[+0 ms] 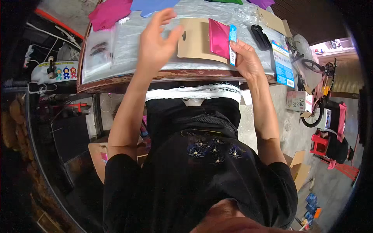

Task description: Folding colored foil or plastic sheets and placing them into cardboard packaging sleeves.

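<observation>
Seated at plastic-covered wooden table [116,83], person works on flat tan cardboard hanger card [196,40]. Right hand [245,58] pinches glossy magenta foil pack with blue label strip [221,37] against card's right side. Left hand [157,42] hovers above card, fingers spread, apparently untouching. Best practice: square pack to card edge, press flat.

left hand [157,40] raised, fingers spread, right hand [245,58] in pinching grip
</observation>
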Demonstrator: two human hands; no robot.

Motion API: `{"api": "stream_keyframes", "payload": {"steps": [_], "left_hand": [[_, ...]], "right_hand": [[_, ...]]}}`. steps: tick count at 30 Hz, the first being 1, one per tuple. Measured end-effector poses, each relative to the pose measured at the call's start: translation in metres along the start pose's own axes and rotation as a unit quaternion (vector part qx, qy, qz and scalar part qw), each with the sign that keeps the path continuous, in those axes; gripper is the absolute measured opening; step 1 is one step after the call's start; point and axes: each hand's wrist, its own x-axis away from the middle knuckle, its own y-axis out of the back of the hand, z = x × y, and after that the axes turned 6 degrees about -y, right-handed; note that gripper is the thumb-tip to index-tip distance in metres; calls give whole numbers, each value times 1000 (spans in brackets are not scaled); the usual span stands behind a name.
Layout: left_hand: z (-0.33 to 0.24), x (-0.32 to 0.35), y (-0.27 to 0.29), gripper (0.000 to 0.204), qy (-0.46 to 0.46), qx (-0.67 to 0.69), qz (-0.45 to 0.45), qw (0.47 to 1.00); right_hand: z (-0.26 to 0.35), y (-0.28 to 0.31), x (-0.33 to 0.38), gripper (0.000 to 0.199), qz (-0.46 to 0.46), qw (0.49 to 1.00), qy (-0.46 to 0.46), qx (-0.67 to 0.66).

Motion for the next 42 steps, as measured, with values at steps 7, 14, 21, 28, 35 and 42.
{"api": "stream_keyframes", "payload": {"steps": [7, 14, 21, 28, 35, 42], "left_hand": [[2, 15, -4, 39, 300, 431, 71, 848], [-17, 26, -14, 33, 289, 382, 84, 874], [-20, 36, -29, 37, 276, 268, 92, 919], [-30, 42, -30, 30, 284, 273, 77, 916], [-35, 38, -5, 24, 301, 160, 162, 926], [18, 27, 163, 27, 155, -237, 135, 950]], "right_hand": [[-1, -8, 28, 23, 11, 998, 29, 62], [2, -11, 50, 24, -39, 986, 60, 154], [2, -24, 60, 23, -45, 977, 112, 178], [5, -17, 60, 21, -50, 977, 33, 206], [-21, -5, 40, 17, -33, 986, 96, 130], [-2, 37, 7, 20, 14, 995, 55, 78]]}}
